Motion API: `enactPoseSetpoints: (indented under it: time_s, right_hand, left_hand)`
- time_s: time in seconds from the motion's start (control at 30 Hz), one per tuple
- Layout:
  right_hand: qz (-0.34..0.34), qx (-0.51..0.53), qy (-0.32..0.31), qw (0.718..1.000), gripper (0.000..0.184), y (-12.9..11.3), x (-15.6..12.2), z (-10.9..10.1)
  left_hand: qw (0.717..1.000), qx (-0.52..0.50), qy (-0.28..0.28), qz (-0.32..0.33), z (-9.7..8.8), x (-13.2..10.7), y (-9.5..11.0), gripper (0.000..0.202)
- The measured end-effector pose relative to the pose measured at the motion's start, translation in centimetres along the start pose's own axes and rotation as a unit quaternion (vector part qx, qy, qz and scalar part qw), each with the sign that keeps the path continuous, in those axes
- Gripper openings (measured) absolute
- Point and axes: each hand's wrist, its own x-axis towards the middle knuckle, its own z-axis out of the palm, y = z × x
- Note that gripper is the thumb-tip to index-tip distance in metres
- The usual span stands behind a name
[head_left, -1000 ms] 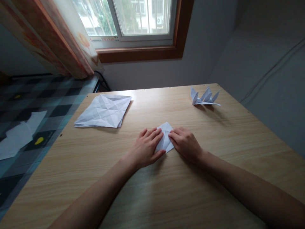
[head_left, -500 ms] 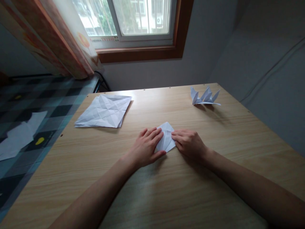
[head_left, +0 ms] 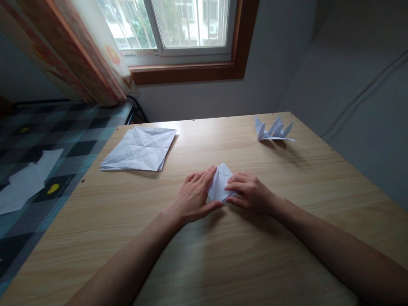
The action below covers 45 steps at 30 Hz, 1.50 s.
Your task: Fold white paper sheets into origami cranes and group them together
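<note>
A small piece of folded white paper (head_left: pixel 219 187) lies on the table between my hands, one corner pointing away from me and a flap partly lifted along its middle. My left hand (head_left: pixel 197 193) rests flat along its left side, fingers stretched out and the thumb near the bottom corner. On the right side, my right hand (head_left: pixel 250 191) has curled fingers and a thumb closed on the paper's lower right edge. Both hands cover parts of the paper's sides.
Creased white sheets (head_left: pixel 140 148) are stacked at the table's far left. Folded paper cranes (head_left: pixel 276 129) stand near the far right edge. Loose white papers (head_left: pixel 25 185) lie on a checked cloth (head_left: pixel 83 146) left of the wooden table (head_left: pixel 191 263). A window (head_left: pixel 191 25) is beyond.
My right fingers have shifted slightly left over the paper, and its thumb now shows at the lower edge. A flap rises near the middle. My left fingers have straightened a little.
</note>
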Motion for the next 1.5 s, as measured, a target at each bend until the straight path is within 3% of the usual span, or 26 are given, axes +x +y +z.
enactPoseSetpoints:
  time_s: [0.17,0.4,0.5,0.7,0.9,1.03,1.17,1.27,1.33,1.43,1.5]
  right_hand:
    - [-0.05,-0.038,-0.053,0.997,0.013,0.3,-0.2,-0.6]
    - [-0.051,-0.023,-0.059,0.997,0.01,0.6,-0.4,-0.9]
    - [-0.06,-0.019,-0.061,0.996,0.012,0.9,-0.5,-1.1]
    - [-0.079,-0.093,-0.039,0.992,0.01,1.3,-0.4,-1.7]
    - [-0.091,-0.17,-0.046,0.98,0.015,1.3,-0.4,-1.7]
    - [-0.056,-0.158,0.013,0.986,0.015,1.1,-0.3,-1.4]
    - [-0.036,-0.142,0.11,0.983,0.009,0.7,-0.2,-1.0]
    - [-0.01,-0.191,0.223,0.956,0.012,-0.1,0.0,-0.9]
    - [-0.026,-0.226,0.249,0.941,0.014,-0.8,0.2,-0.8]
    - [-0.066,-0.241,0.153,0.956,0.016,-1.9,0.6,-0.1]
    - [-0.045,-0.24,0.101,0.965,0.018,-2.3,0.8,0.6]
  left_hand:
    - [0.999,-0.041,0.023,-0.024,0.1,-0.1,-0.3,0.107]
    - [0.993,-0.098,0.05,-0.036,-0.4,-0.2,-0.4,0.111]
    - [0.991,-0.105,0.074,-0.047,-0.5,-0.2,-0.5,0.101]
    - [0.995,-0.055,0.085,-0.011,0.0,0.0,-0.5,0.057]
    - [0.996,-0.014,0.089,0.021,0.0,0.0,-0.4,0.044]
    - [0.994,0.013,0.104,0.04,0.0,-0.1,-0.3,0.046]
    - [0.986,0.041,0.151,0.055,0.3,0.0,-0.3,0.013]
    - [0.979,0.08,0.18,0.051,0.4,0.0,-0.2,0.015]
    - [0.973,0.106,0.198,0.054,0.4,0.0,-0.1,0.018]
    - [0.966,0.124,0.212,0.084,0.3,0.0,0.2,0.019]
    - [0.962,0.127,0.218,0.103,0.3,-0.1,0.3,0.019]
